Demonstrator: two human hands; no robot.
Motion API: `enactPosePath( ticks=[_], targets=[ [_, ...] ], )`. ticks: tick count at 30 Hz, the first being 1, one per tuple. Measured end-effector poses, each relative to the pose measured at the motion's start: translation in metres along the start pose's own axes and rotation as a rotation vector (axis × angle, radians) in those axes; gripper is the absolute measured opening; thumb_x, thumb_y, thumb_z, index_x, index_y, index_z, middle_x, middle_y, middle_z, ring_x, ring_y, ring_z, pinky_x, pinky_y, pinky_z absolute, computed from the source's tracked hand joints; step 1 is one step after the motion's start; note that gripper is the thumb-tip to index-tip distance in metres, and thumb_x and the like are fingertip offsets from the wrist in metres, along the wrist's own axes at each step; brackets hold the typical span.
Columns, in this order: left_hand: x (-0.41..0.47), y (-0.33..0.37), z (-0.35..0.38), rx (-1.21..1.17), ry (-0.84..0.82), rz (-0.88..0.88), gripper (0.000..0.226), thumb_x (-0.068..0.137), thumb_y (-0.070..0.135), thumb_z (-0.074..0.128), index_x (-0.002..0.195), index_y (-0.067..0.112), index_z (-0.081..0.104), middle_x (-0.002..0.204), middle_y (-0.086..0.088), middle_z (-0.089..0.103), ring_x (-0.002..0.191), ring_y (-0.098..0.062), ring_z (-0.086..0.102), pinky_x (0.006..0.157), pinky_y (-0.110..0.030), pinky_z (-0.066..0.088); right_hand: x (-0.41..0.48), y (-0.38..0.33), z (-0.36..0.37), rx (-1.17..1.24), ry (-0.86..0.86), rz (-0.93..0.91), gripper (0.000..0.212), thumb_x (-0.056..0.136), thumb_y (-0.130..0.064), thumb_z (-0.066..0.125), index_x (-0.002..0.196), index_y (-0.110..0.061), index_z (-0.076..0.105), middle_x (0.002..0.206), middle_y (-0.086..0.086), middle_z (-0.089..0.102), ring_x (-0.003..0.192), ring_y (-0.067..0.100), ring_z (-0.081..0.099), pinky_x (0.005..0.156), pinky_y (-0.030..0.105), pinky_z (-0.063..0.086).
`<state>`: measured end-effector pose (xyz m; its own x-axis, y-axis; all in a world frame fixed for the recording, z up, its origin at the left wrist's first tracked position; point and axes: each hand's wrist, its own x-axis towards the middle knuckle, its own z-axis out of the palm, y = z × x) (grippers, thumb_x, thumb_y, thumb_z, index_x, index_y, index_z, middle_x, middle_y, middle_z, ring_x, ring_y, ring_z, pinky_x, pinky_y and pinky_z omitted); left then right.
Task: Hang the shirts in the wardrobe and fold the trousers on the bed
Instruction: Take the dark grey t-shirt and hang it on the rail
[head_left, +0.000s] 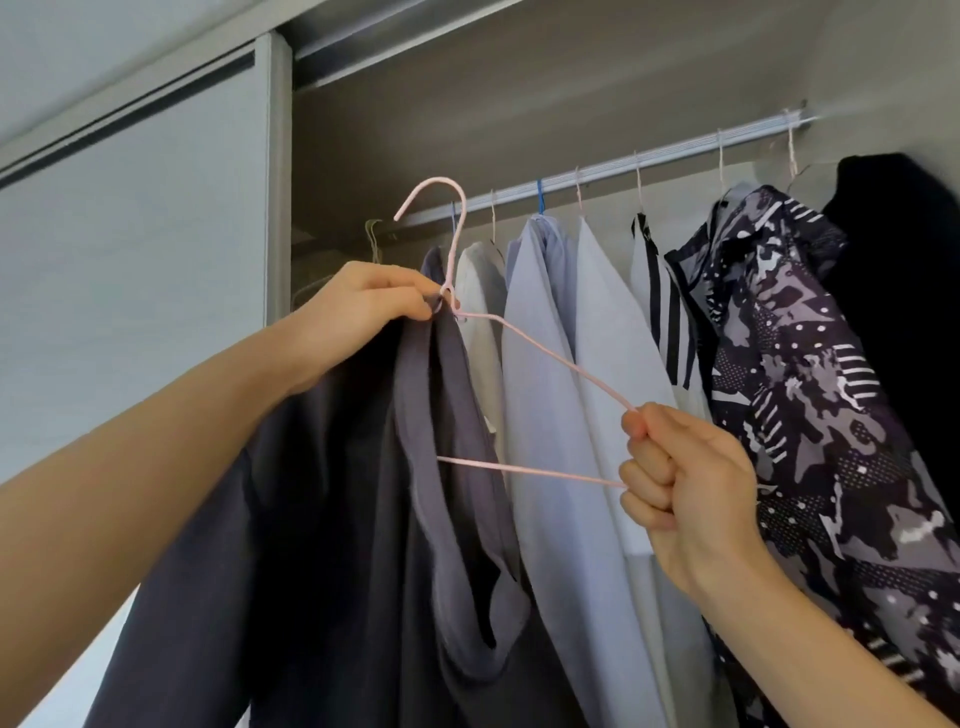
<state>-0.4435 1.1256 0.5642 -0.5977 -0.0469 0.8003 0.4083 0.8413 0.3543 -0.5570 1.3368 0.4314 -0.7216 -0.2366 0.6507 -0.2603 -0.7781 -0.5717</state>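
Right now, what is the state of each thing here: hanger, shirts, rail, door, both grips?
hanger: held in the air, hook not yet on the rail.
grey shirt: half on the hanger, whose right arm is bare.
left grip: pinches hanger neck and grey shirt.
right grip: holds hanger's right corner.
hung shirts: on hangers on the rail.
door: slid aside, wardrobe open.

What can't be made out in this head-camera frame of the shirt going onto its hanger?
Head view only.
1. Of the pink hanger, one shoulder is hidden inside the grey shirt, the other corner inside the right hand.
2. The grey shirt's hem is cut off by the bottom edge.
3. The black garment is cut off by the right edge.
4. Bed and trousers are out of frame.
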Motion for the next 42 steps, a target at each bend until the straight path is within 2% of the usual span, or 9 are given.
enactPosePath(
  ticks=[8,12,15,19,22,30,33,37,42],
  targets=[
    [0.004,-0.011,0.003,0.295,0.088,0.156,0.034,0.1,0.034,0.049,0.075,0.026,0.071,0.072,-0.003,0.063,0.067,-0.012,0.056,0.072,-0.029,0.043,0.002,0.009,0.002,-0.167,-0.033,-0.018,0.029,0.099,-0.009,0.044,0.072,-0.004,0.056,0.048,-0.006,0.02,0.038,0.005,0.016,0.039,0.009,0.012],
    [0.006,-0.02,-0.005,0.321,0.178,0.064,0.045,0.096,0.042,0.054,0.065,0.011,0.068,0.064,-0.015,0.056,0.057,-0.018,0.049,0.063,-0.026,0.039,0.009,0.011,0.0,-0.457,-0.056,-0.114,0.029,0.094,0.003,0.047,0.085,-0.01,0.071,0.062,0.004,0.052,0.059,0.015,0.056,0.035,0.02,0.035],
    [0.004,-0.028,-0.014,0.351,0.267,0.022,0.045,0.095,0.045,0.054,0.066,0.015,0.069,0.067,-0.015,0.061,0.067,-0.029,0.057,0.067,-0.033,0.042,0.01,0.02,-0.002,-0.679,-0.013,-0.293,0.039,0.09,0.007,0.052,0.1,-0.027,0.069,0.099,-0.006,0.059,0.094,0.011,0.059,0.059,0.027,0.054],
    [-0.001,-0.034,-0.02,0.446,0.344,-0.014,0.049,0.093,0.051,0.054,0.062,0.016,0.065,0.062,-0.01,0.058,0.064,-0.023,0.056,0.062,-0.028,0.041,-0.003,0.029,0.007,-1.028,-0.005,-0.67,0.036,0.085,0.0,0.055,0.105,-0.029,0.062,0.109,-0.015,0.048,0.108,0.005,0.048,0.088,0.018,0.04],
    [-0.002,-0.037,-0.02,0.508,0.386,-0.01,0.051,0.092,0.055,0.054,0.058,0.018,0.062,0.06,-0.008,0.057,0.062,-0.023,0.054,0.062,-0.029,0.041,-0.012,0.042,0.024,-1.019,-0.215,-0.714,0.027,0.085,-0.004,0.049,0.094,-0.024,0.065,0.098,-0.013,0.057,0.098,0.007,0.053,0.082,0.013,0.04],
    [-0.005,-0.038,-0.019,0.496,0.418,0.03,0.049,0.093,0.05,0.054,0.061,0.016,0.065,0.058,-0.005,0.056,0.06,-0.018,0.054,0.061,-0.025,0.039,-0.014,0.1,0.055,-0.991,-0.62,-0.12,0.04,0.092,-0.021,0.058,0.13,-0.026,0.048,0.117,-0.016,0.06,0.1,-0.001,0.06,0.087,0.017,0.049],
    [-0.007,-0.039,-0.023,0.47,0.434,0.027,0.047,0.094,0.047,0.056,0.061,0.015,0.065,0.056,-0.004,0.054,0.058,-0.016,0.052,0.06,-0.022,0.036,-0.012,0.105,0.057,-1.034,-0.796,0.009,0.041,0.085,-0.032,0.066,0.123,-0.033,0.051,0.105,-0.017,0.061,0.095,-0.003,0.057,0.089,0.019,0.047],
    [-0.011,-0.04,-0.029,0.47,0.455,-0.003,0.044,0.094,0.046,0.057,0.065,0.015,0.069,0.06,-0.005,0.058,0.061,-0.018,0.055,0.06,-0.021,0.037,-0.015,0.099,0.05,-1.225,-1.041,-0.003,0.021,0.084,-0.04,0.068,0.076,-0.034,0.049,0.09,-0.006,0.047,0.097,0.011,0.045,0.091,0.027,0.04],
    [-0.022,-0.048,-0.042,0.53,0.497,-0.014,0.042,0.093,0.043,0.058,0.059,0.019,0.065,0.054,-0.002,0.055,0.055,-0.017,0.05,0.055,-0.021,0.033,0.0,0.087,0.028,-1.665,-1.077,-0.501,0.031,0.086,-0.049,0.057,0.08,-0.024,0.04,0.089,-0.008,0.046,0.1,0.018,0.032,0.086,0.041,0.029]
  ],
)
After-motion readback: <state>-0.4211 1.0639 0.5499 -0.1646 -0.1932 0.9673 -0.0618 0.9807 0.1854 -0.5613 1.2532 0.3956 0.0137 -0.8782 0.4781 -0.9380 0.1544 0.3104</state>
